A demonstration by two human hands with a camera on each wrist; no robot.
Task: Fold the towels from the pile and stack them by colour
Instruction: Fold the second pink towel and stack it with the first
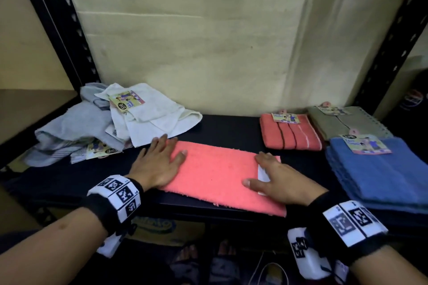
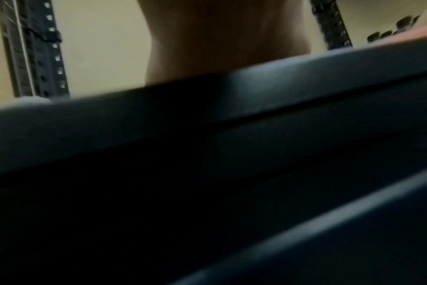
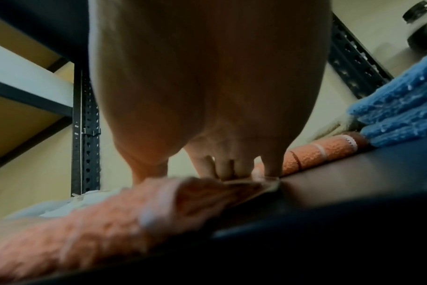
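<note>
A coral-pink towel, folded into a long strip, lies flat on the dark shelf in front of me. My left hand presses flat on its left end, fingers straight. My right hand lies flat on its right end, over a white label. In the right wrist view the right hand's fingers press down on the pink towel. The unfolded pile of white and pale blue towels sits at the back left. The left wrist view shows only the underside of the left hand and the shelf edge.
Folded stacks stand at the right: a striped coral towel, an olive-grey one behind it, and blue towels nearest. Black perforated rack posts frame the shelf. A cardboard box and my sandalled feet lie below.
</note>
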